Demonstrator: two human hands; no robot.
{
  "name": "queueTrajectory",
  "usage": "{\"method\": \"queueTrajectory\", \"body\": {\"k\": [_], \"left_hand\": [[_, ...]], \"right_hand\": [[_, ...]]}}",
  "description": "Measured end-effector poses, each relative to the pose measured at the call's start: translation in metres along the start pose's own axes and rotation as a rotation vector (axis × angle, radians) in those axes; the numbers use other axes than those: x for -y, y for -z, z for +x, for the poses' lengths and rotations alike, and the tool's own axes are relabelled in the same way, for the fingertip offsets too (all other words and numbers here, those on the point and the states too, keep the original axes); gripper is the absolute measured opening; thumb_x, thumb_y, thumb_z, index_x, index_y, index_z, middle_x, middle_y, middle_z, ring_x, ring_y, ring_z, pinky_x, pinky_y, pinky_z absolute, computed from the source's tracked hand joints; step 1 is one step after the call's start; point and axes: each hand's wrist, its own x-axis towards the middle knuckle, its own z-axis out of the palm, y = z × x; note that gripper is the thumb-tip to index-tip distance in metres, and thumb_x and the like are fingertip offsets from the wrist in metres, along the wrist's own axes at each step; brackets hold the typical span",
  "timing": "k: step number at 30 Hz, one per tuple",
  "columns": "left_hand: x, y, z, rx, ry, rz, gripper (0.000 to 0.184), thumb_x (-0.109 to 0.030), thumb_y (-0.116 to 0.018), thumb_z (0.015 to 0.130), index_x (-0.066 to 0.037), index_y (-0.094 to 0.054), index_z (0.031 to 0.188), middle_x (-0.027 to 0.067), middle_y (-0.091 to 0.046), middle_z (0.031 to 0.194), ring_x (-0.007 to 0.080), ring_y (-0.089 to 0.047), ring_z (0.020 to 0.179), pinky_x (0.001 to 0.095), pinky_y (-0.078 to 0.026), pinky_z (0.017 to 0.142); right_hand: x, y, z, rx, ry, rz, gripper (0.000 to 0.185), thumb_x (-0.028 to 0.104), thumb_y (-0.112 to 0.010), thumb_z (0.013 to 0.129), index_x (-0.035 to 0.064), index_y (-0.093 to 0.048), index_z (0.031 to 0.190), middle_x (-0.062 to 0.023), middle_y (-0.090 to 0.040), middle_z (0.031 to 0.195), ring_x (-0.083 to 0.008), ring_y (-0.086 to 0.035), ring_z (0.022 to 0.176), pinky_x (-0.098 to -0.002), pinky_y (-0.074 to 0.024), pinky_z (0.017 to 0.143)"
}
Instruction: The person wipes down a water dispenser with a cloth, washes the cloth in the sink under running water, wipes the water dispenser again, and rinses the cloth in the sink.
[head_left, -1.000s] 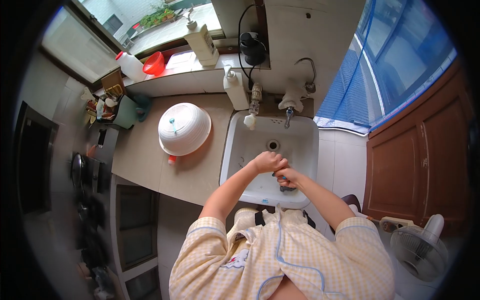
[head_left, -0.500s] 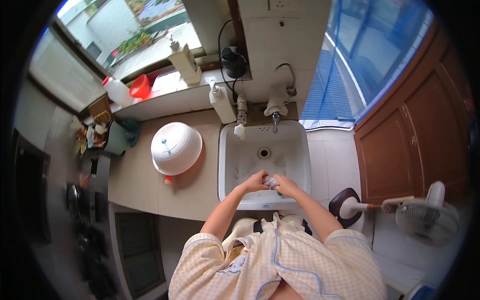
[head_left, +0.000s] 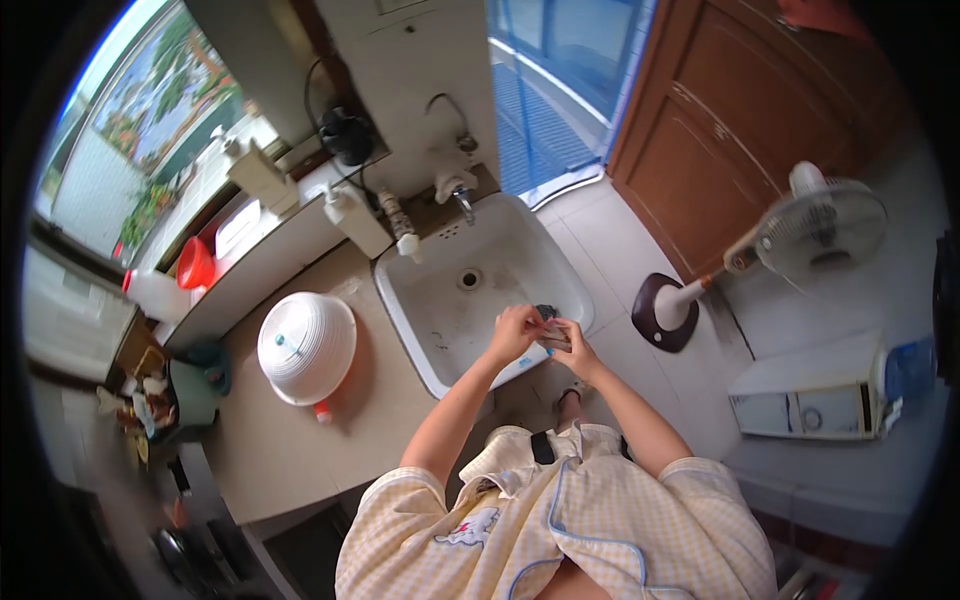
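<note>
My left hand is over the near right part of the white sink, its fingers bent and closed around something small that I cannot make out. My right hand comes in from the other side, thumb and fingers curled toward the same spot, its fingertips close to the left ones. A small dark grey thing shows just beyond the fingertips; its kind is unclear and my fingers partly cover it. The metal tap stands at the sink's back edge, above the drain hole.
Left of the sink, a white ribbed dome cover rests on the counter. A pump bottle stands behind, with a red bowl on the ledge. A fan stands right, near a brown door.
My view has swung right, so the sink appears tilted and further left. The whitish crumpled thing between my hands no longer shows; a dark grey thing shows there now.
</note>
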Motion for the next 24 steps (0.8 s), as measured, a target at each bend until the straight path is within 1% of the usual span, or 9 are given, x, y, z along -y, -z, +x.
{"method": "queueTrajectory", "body": {"k": [2,4,6,8,10,16,21,23,24], "left_hand": [[-0.039,-0.005,0.004,0.063,-0.249,0.156,0.016,-0.009,-0.062,0.063,-0.007,-0.052,0.075,0.0054,-0.053,0.069,0.0241,-0.051,0.073,0.0349,-0.039,0.071],[-0.063,-0.028,0.012,0.23,-0.58,0.205,0.012,-0.013,-0.061,0.067,-0.009,-0.051,0.074,0.0054,-0.053,0.068,0.0243,-0.05,0.075,0.0347,-0.035,0.077],[-0.088,-0.057,0.018,0.369,-0.647,0.094,0.01,-0.01,-0.059,0.071,-0.007,-0.05,0.075,0.009,-0.054,0.071,0.0272,-0.051,0.072,0.0354,-0.039,0.071],[-0.111,-0.085,0.018,0.488,-0.304,-0.172,0.009,-0.008,-0.057,0.074,-0.004,-0.049,0.077,0.0129,-0.054,0.073,0.031,-0.052,0.068,0.0363,-0.042,0.063],[-0.135,-0.116,0.021,0.496,-0.354,-0.134,0.01,-0.009,-0.054,0.077,-0.002,-0.048,0.082,0.016,-0.054,0.075,0.0338,-0.054,0.068,0.0359,-0.043,0.06],[-0.207,-0.23,0.012,0.661,-0.501,-0.094,0.015,-0.017,-0.054,0.079,-0.004,-0.048,0.084,0.0148,-0.058,0.074,0.0331,-0.056,0.066,0.0369,-0.043,0.058],[-0.283,-0.321,-0.003,1.084,-0.541,-0.124,0.027,-0.024,-0.063,0.073,-0.001,-0.051,0.081,0.0114,-0.054,0.062,0.0229,-0.051,0.054,0.031,-0.041,0.053],[-0.317,-0.351,-0.011,1.153,-0.583,-0.09,0.027,-0.024,-0.064,0.072,-0.001,-0.051,0.081,0.0117,-0.055,0.064,0.0231,-0.052,0.056,0.0314,-0.041,0.054],[-0.329,-0.37,-0.015,1.175,-0.644,-0.11,0.024,-0.02,-0.064,0.07,-0.003,-0.052,0.081,0.0119,-0.055,0.067,0.0243,-0.052,0.061,0.0326,-0.041,0.056]], "right_hand": [[-0.002,0.014,-0.021,-0.178,0.037,-0.007,0.059,0.004,-0.059,0.069,0.0032,-0.03,0.12,-0.0161,-0.043,0.114,-0.0239,-0.045,0.105,-0.0298,-0.0385,0.085],[0.013,0.037,-0.043,-0.281,0.333,-0.738,0.05,0.004,-0.058,0.069,0.0037,-0.04,0.115,-0.0147,-0.045,0.115,-0.0272,-0.046,0.104,-0.0312,-0.0391,0.085],[0.065,0.046,-0.074,-0.244,0.1,-0.506,0.022,0.007,-0.058,0.069,0.0014,-0.056,0.09,-0.0163,-0.057,0.091,-0.03,-0.054,0.088,-0.0366,-0.0423,0.076],[0.028,0.068,-0.1,-0.52,0.155,-0.595,0.014,0.01,-0.055,0.072,0.0005,-0.056,0.083,-0.0164,-0.058,0.079,-0.0293,-0.057,0.076,-0.0352,-0.044,0.067],[0.022,0.088,-0.13,-0.615,0.067,-0.39,0.014,0.01,-0.053,0.074,0.001,-0.057,0.084,-0.0166,-0.059,0.071,-0.0281,-0.059,0.063,-0.0338,-0.0449,0.057],[0.03,0.158,-0.247,-0.908,-0.086,-0.277,0.013,0.012,-0.051,0.078,0.0022,-0.055,0.085,-0.0173,-0.058,0.074,-0.0292,-0.058,0.068,-0.0345,-0.0441,0.06],[0.043,0.204,-0.358,-1.067,-0.208,-0.634,0.015,0.02,-0.047,0.081,0.0087,-0.055,0.087,-0.0137,-0.058,0.074,-0.0302,-0.057,0.07,-0.0373,-0.0434,0.061],[0.054,0.22,-0.398,-1.062,-0.405,-0.556,0.016,0.022,-0.047,0.083,0.0084,-0.055,0.087,-0.0103,-0.058,0.064,-0.0221,-0.056,0.046,-0.0326,-0.0439,0.045],[0.044,0.23,-0.417,-1.076,-0.408,-0.557,0.016,0.022,-0.047,0.083,0.0084,-0.055,0.087,-0.0103,-0.058,0.064,-0.0221,-0.056,0.046,-0.0326,-0.0439,0.045]]}}
